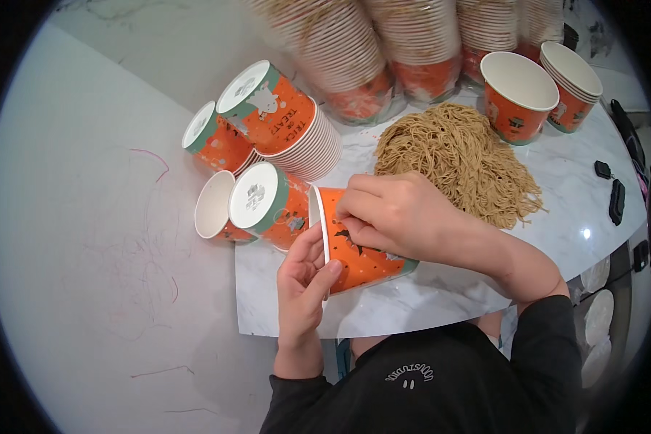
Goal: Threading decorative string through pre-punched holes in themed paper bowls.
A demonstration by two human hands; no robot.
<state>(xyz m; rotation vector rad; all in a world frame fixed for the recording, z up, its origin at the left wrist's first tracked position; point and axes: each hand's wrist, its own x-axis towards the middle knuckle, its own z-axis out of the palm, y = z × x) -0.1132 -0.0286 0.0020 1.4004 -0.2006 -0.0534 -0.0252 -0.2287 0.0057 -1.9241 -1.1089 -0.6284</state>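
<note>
An orange paper cup (362, 271) with a white rim and green base band lies tilted on its side, its mouth facing left. My left hand (304, 278) grips it at the rim, the thumb outside and the other fingers by the mouth. Over the cup's upper side, my right hand (405, 217) is closed, its fingers curled and pressed together against the printed wall. Whatever those fingertips pinch is hidden. Just beyond the right hand lies a heap of tan noodle-like strands (456, 159).
Left of my hands lie several orange cups (257, 195), some nested. Tall plastic-wrapped cup stacks (333, 58) line the back. At the right back stand an upright cup (519, 83) and a short nested stack (575, 79). Small black objects (616, 202) lie at the right of the marbled table (441, 304).
</note>
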